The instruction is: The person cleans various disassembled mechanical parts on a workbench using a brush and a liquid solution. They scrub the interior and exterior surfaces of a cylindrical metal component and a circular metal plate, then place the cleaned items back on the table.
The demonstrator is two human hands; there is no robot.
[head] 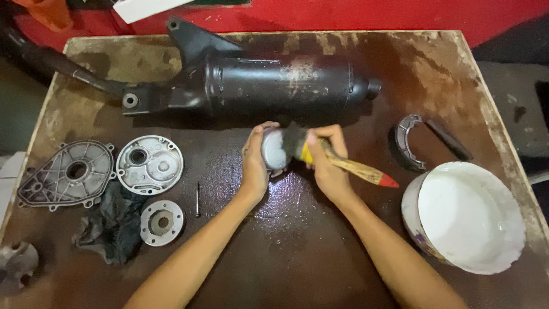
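My left hand (254,163) grips a small round grey metal part (274,150) just above the wet brown tabletop (286,229). My right hand (329,160) holds a paintbrush (357,169) with a wooden handle and red tip. Its dark bristles press against the metal part, blurred by motion. Both hands meet at the middle of the table, just in front of a long black exhaust muffler (274,83).
A white bucket (466,214) stands at the right. A curved brake shoe (407,140) and a dark strip lie behind it. At the left lie two grey engine covers (150,163), a round metal disc (162,222), a dark rag (111,226) and a thin pin (198,199).
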